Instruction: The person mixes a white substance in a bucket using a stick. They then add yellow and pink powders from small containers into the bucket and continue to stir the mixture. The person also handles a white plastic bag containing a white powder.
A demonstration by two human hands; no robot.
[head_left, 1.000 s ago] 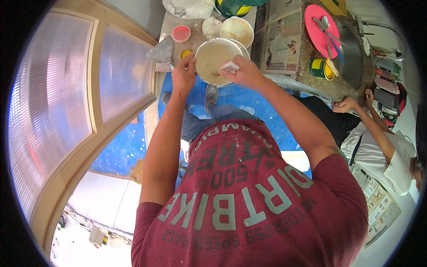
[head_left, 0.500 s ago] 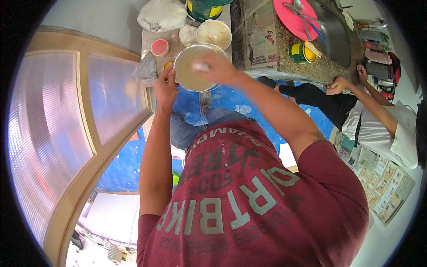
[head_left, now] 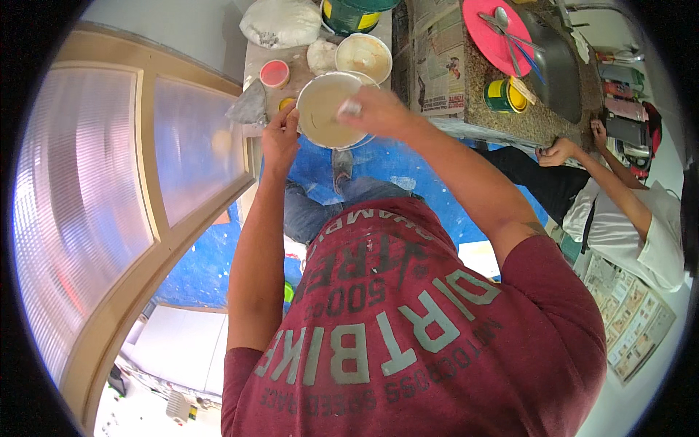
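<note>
The white bucket (head_left: 329,148) you are working in sits ahead of your body, at the near edge of the light worktop (head_left: 298,64). Its round mouth faces up toward your head, so its long axis runs away from you, down toward the floor (head_left: 378,167); whether it rests on anything is hard to tell. Smooth beige mix (head_left: 318,109) shows inside. Your left hand (head_left: 280,137) grips the bucket's left rim. Your right hand (head_left: 375,113), blurred, is curled around a small pale piece (head_left: 351,109) over the right side of the mouth; you cannot tell which way that piece points.

Just beyond the bucket, a second white tub (head_left: 390,64) stands close on its far side, with a whitish lump (head_left: 321,57) left of it. Farther back are a stuffed white bag (head_left: 280,25) and a dark green bucket (head_left: 349,16). On your left you have a red-filled tub (head_left: 274,73), a yellow round item (head_left: 287,103) and a grey cone-shaped bag (head_left: 250,104), near the glazed panel (head_left: 95,153).

To your right, a newspaper-covered side (head_left: 437,80) of the granite worktop (head_left: 539,114) hems in that flank. On it are a pink plate (head_left: 479,28) with cutlery and a green-and-yellow can (head_left: 502,96); another person's hand (head_left: 557,151) is at its edge.
</note>
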